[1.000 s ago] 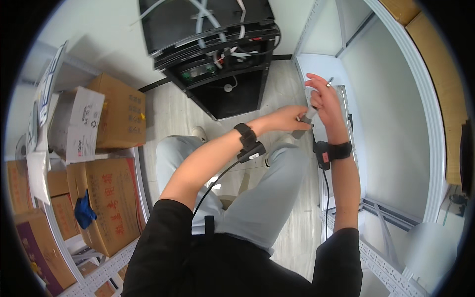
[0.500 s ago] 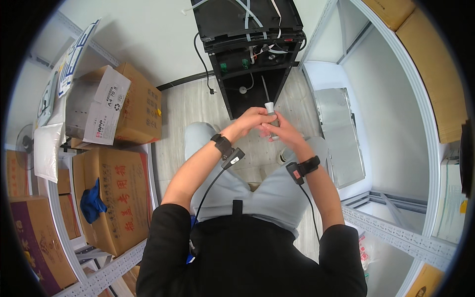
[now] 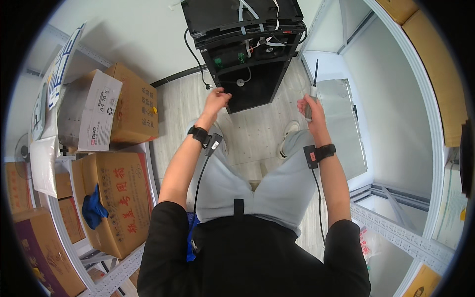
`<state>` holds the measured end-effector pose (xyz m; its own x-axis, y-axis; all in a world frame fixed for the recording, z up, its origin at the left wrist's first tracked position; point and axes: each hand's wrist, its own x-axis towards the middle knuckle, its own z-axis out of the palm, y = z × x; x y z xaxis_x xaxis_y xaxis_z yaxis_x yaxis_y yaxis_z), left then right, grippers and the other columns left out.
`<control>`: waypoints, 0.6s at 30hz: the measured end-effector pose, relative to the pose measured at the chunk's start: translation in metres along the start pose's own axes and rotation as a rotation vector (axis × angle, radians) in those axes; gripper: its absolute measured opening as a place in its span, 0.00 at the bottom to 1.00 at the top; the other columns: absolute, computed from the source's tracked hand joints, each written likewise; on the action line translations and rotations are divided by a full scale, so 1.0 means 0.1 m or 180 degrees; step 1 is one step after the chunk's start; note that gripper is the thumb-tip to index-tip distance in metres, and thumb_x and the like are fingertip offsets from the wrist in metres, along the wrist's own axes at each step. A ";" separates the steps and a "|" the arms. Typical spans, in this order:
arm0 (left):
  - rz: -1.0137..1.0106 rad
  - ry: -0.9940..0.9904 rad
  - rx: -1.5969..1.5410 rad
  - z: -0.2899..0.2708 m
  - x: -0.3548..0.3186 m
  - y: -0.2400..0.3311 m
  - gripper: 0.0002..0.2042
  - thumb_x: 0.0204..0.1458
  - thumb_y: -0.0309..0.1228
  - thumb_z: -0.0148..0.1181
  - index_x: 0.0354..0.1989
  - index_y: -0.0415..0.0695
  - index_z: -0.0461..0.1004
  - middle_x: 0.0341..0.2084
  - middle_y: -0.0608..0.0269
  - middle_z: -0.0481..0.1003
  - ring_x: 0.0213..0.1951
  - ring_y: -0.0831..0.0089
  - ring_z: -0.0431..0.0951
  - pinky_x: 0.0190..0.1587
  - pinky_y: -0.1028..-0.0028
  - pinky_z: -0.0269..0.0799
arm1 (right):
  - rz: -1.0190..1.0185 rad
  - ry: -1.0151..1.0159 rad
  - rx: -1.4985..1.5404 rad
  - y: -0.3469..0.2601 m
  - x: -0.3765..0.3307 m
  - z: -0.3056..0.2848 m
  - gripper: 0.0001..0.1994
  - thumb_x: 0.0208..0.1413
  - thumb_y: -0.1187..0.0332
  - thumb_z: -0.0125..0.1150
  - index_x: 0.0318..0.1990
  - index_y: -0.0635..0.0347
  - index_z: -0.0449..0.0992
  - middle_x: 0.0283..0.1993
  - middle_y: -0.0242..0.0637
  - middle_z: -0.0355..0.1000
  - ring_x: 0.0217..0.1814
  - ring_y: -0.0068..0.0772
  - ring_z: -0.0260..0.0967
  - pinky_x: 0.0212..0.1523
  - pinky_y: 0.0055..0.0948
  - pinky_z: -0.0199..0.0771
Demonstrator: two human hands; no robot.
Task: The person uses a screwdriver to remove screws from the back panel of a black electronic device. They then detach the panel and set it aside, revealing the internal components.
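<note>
My right hand point(image 3: 315, 115) is closed round the grey and white handle of a screwdriver point(image 3: 313, 93). Its thin dark shaft points up and away from me, to the right of a black open-fronted cabinet point(image 3: 253, 91). Near the cabinet's lower left edge is my left hand point(image 3: 215, 103), with nothing seen in it and its fingers loosely bent and apart. Inside the cabinet are wires, green parts point(image 3: 241, 57) and a round pale fitting point(image 3: 240, 82) on a thin tube. Pale tubes point(image 3: 242, 20) run over its top.
Cardboard boxes point(image 3: 133, 106) fill the shelving on my left, with a blue cloth point(image 3: 94, 207) on one. On the right, a silvery metal panel point(image 3: 341, 128) lies by a metal rack point(image 3: 396, 242). A black power cord point(image 3: 190, 49) hangs left of the cabinet. Cables trail from both wrist straps.
My hands have parted from around the screwdriver. The left hand moved left, empty, while the right carried the screwdriver to the right. The cabinet sits slightly higher and further left in view.
</note>
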<state>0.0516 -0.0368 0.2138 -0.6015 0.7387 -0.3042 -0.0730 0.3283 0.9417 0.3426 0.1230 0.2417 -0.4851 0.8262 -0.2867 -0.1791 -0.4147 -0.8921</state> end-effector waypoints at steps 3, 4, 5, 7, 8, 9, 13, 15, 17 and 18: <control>0.0275 0.0897 0.0257 -0.21 0.35 -0.02 0.31 0.40 0.33 0.63 0.51 0.31 0.59 0.36 0.54 0.69 0.38 0.67 0.70 0.40 0.71 0.68 | -0.0308 -0.0026 0.0037 -0.11 0.32 0.11 0.10 0.52 0.66 0.57 0.39 0.57 0.66 0.38 0.36 0.71 0.35 0.24 0.69 0.33 0.20 0.65; 0.0345 0.1160 0.0536 -0.20 0.40 0.07 0.33 0.38 0.33 0.64 0.52 0.30 0.58 0.38 0.52 0.68 0.40 0.65 0.69 0.43 0.69 0.67 | -0.0484 0.0008 -0.0064 -0.14 0.45 0.13 0.10 0.52 0.65 0.57 0.39 0.57 0.66 0.39 0.35 0.71 0.36 0.24 0.69 0.33 0.20 0.64; 0.0418 0.1424 0.0819 -0.19 0.47 0.13 0.34 0.37 0.34 0.65 0.53 0.30 0.57 0.41 0.49 0.66 0.43 0.62 0.68 0.46 0.68 0.66 | -0.0659 0.0040 -0.0163 -0.16 0.60 0.14 0.11 0.51 0.65 0.58 0.39 0.57 0.66 0.39 0.34 0.71 0.36 0.24 0.69 0.33 0.20 0.64; 0.0759 0.1736 0.0965 -0.12 0.64 0.14 0.40 0.35 0.36 0.67 0.55 0.30 0.53 0.49 0.40 0.57 0.53 0.53 0.58 0.54 0.64 0.57 | -0.0708 0.0228 -0.0516 -0.18 0.95 0.13 0.13 0.49 0.65 0.61 0.39 0.56 0.66 0.39 0.32 0.71 0.37 0.23 0.69 0.33 0.21 0.64; 0.0964 0.1828 0.1074 -0.07 0.65 0.20 0.40 0.35 0.36 0.68 0.55 0.30 0.52 0.50 0.39 0.55 0.54 0.52 0.56 0.56 0.64 0.55 | -0.0714 0.0328 -0.0692 -0.17 1.10 0.13 0.13 0.48 0.64 0.62 0.39 0.56 0.66 0.39 0.31 0.71 0.38 0.22 0.69 0.33 0.21 0.63; 0.1171 0.1916 0.1181 -0.02 0.66 0.24 0.41 0.35 0.37 0.68 0.55 0.30 0.51 0.51 0.38 0.54 0.55 0.51 0.54 0.57 0.63 0.52 | -0.0664 0.0411 -0.0597 -0.16 1.23 0.13 0.14 0.47 0.64 0.63 0.39 0.56 0.67 0.39 0.31 0.71 0.38 0.21 0.68 0.32 0.22 0.63; 0.1583 0.1690 0.1193 0.09 0.65 0.42 0.34 0.40 0.36 0.66 0.53 0.36 0.56 0.48 0.47 0.61 0.53 0.54 0.55 0.55 0.61 0.54 | -0.0638 0.0737 -0.0264 -0.17 1.67 0.24 0.15 0.45 0.64 0.65 0.37 0.57 0.67 0.39 0.31 0.71 0.37 0.21 0.68 0.30 0.22 0.64; 0.1698 0.1665 0.0890 0.10 0.73 0.35 0.26 0.45 0.34 0.62 0.50 0.38 0.60 0.45 0.52 0.64 0.48 0.58 0.61 0.52 0.65 0.57 | -0.0747 0.0793 -0.0201 -0.11 1.80 0.23 0.14 0.45 0.65 0.65 0.36 0.57 0.67 0.40 0.32 0.71 0.37 0.21 0.68 0.29 0.22 0.64; 0.1556 0.1537 0.0568 0.01 0.81 0.18 0.23 0.47 0.34 0.60 0.49 0.37 0.62 0.45 0.52 0.65 0.47 0.60 0.63 0.51 0.67 0.58 | -0.0877 0.0703 -0.0158 -0.03 1.86 0.26 0.14 0.45 0.66 0.65 0.35 0.57 0.67 0.40 0.33 0.70 0.38 0.22 0.68 0.29 0.22 0.65; 0.1704 0.1499 0.0570 -0.02 0.82 0.09 0.22 0.48 0.34 0.59 0.49 0.38 0.62 0.44 0.53 0.65 0.46 0.62 0.65 0.50 0.69 0.59 | -0.0927 0.0648 0.0190 0.03 1.87 0.26 0.12 0.46 0.68 0.65 0.33 0.56 0.66 0.42 0.34 0.70 0.39 0.22 0.67 0.30 0.21 0.67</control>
<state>-0.0005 0.0257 0.1978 -0.7993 0.5070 0.3227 0.4334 0.1143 0.8939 0.2290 0.2659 0.1946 -0.2270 0.9695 -0.0926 -0.3373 -0.1675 -0.9264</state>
